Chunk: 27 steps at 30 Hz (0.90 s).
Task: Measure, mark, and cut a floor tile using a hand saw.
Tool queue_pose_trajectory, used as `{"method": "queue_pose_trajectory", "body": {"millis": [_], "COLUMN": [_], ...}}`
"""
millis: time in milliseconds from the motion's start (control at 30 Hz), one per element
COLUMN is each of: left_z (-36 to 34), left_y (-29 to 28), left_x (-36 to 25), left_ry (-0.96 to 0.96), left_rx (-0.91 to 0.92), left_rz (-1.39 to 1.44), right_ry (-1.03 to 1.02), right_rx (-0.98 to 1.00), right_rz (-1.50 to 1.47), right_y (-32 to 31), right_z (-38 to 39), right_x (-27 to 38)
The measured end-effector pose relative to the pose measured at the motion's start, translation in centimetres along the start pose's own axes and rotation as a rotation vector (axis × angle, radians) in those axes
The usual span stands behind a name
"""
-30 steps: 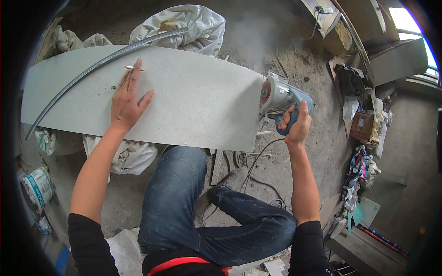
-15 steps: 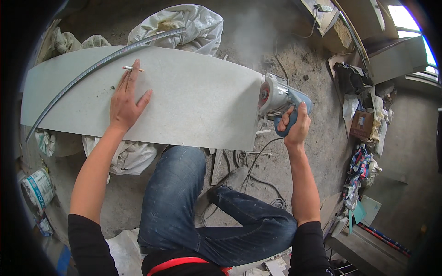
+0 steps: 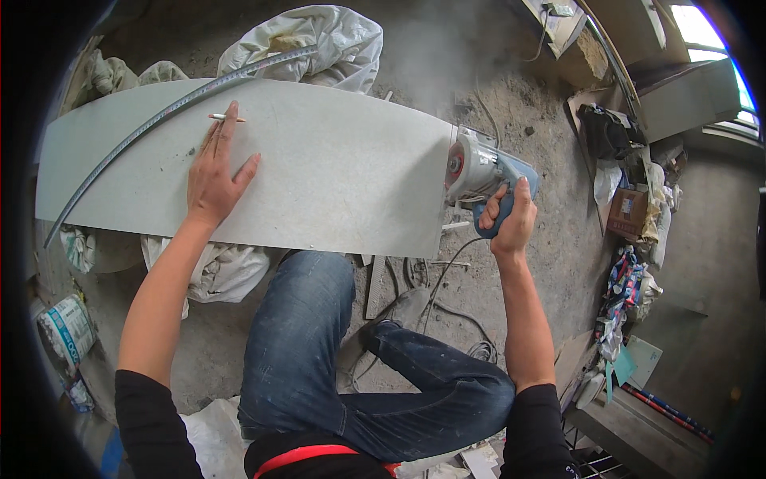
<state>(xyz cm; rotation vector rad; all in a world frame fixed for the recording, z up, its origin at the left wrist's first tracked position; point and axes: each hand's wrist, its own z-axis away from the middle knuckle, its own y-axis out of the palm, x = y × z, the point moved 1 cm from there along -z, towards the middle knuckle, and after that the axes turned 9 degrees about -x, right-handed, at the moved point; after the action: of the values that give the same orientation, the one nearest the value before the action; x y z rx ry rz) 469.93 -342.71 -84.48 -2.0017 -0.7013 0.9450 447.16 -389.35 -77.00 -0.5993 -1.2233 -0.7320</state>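
Note:
My left hand [image 3: 215,177] lies flat on a long pale grey tile slab [image 3: 335,176], fingers stretched forward. A slim white pencil [image 3: 227,118] with a brownish tip is pinched between those fingers. My right hand [image 3: 511,215] is wrapped round the handle of a blue-grey handheld tile cutter [image 3: 482,169], whose round guard sits at the slab's right end. The guard hides most of the blade. Dust hangs in the air beyond the cutter. A curved steel measuring tape [image 3: 148,134] lies across the slab's left part.
White woven sacks [image 3: 339,40] sit beyond and under the slab. The cutter's dark cable [image 3: 453,259] loops over the dusty floor near my legs. At the right stand a cardboard box [image 3: 627,214], bags and boards. A printed bag [image 3: 69,329] lies at the far left.
The view has shifted very slightly. Both hands keep their places, and the cutter stays at the slab's right end. The dust cloud beyond it looks a little wider.

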Motion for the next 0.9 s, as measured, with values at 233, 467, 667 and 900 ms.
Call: {"method": "queue_pose_trajectory", "body": {"millis": [233, 467, 667, 900], "left_z": [0.0, -0.1, 0.0, 0.0], "left_y": [0.1, 0.2, 0.0, 0.1], "left_x": [0.1, 0.0, 0.1, 0.0], "left_ry": [0.009, 0.02, 0.011, 0.027], "left_rx": [-0.002, -0.022, -0.005, -0.017], "left_rz": [-0.004, -0.003, -0.013, -0.015], "right_ry": [-0.022, -0.036, -0.024, -0.012], "right_rx": [0.011, 0.006, 0.016, 0.008], "right_rz": [0.009, 0.015, 0.042, 0.044], "right_y": [-0.5, -0.5, -0.9, -1.2], "right_z": [0.3, 0.7, 1.0, 1.6], "right_x": [-0.2, -0.4, -0.6, -0.7]}}
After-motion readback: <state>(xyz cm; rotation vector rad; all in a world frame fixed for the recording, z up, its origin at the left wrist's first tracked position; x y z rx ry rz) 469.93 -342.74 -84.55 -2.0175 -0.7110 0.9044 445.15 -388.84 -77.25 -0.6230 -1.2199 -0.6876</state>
